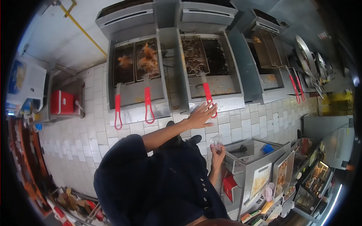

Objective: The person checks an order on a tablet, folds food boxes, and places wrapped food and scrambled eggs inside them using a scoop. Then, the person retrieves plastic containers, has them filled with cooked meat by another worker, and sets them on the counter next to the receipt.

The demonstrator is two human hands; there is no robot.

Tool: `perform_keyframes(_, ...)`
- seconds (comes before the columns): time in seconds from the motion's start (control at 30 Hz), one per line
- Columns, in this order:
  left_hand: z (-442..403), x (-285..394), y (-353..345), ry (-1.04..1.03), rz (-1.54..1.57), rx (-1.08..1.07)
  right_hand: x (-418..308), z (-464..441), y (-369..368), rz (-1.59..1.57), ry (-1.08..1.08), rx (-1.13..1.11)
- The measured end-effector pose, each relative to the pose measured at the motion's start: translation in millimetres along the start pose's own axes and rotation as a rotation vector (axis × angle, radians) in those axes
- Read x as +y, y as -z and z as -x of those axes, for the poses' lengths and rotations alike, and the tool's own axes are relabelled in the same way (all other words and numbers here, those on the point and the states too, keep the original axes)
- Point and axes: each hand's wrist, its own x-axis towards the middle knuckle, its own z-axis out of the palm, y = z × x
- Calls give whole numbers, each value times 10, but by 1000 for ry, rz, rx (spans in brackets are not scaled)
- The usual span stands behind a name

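Observation:
My left hand (203,116) is open, its fingers spread over the red handle (207,92) of a fry basket in the middle fryer. Whether the palm touches that handle I cannot tell. The basket (194,52) sits in dark, bubbling oil. Lower and to the right, my right hand (217,153) is closed on a small, clear, crumpled-looking plastic piece (215,141); bag or cup, I cannot tell. In the left fryer, two baskets with red handles, the left handle (118,109) and the right handle (148,103), hold orange-brown frying food (148,55).
Another fryer (271,81) at the right has raised baskets (268,47). Woks and pans (303,49) stand beyond it. A metal worktable (247,180) with trays is close on my right. A red cooler box (62,102) stands at the left. Tiled floor (75,150) lies around.

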Motion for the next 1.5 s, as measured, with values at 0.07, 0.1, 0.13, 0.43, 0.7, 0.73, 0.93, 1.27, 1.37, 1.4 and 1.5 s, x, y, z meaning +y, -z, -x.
perform_keyframes(0.07,78,23,-219,7,-15,-65,55,20,56,26,70,22)
perform_keyframes(0.1,123,26,-305,28,-33,-129,79,24,80,20,70,37)
perform_keyframes(0.13,195,26,-392,16,-39,-86,102,60,104,10,4,79)
perform_keyframes(0.43,244,64,-450,47,-91,-188,112,30,175,3,37,177)
perform_keyframes(0.7,204,265,-315,88,-45,-108,47,5,284,2,-53,115)
perform_keyframes(0.73,142,385,-254,101,-5,-23,21,39,292,-7,-65,129)
perform_keyframes(0.93,-261,1356,47,-65,626,-63,-262,74,500,-178,-91,375)
perform_keyframes(1.27,-1062,2328,-940,219,1397,-714,-484,-46,1515,-99,221,421)
perform_keyframes(1.37,-1366,2562,-1183,202,1267,-812,-497,11,1908,-32,249,453)
perform_keyframes(1.4,-1453,2700,-1197,171,1276,-803,-447,41,1994,17,275,480)
perform_keyframes(1.5,-1724,2935,-1379,97,1229,-928,-399,56,2313,-33,217,521)
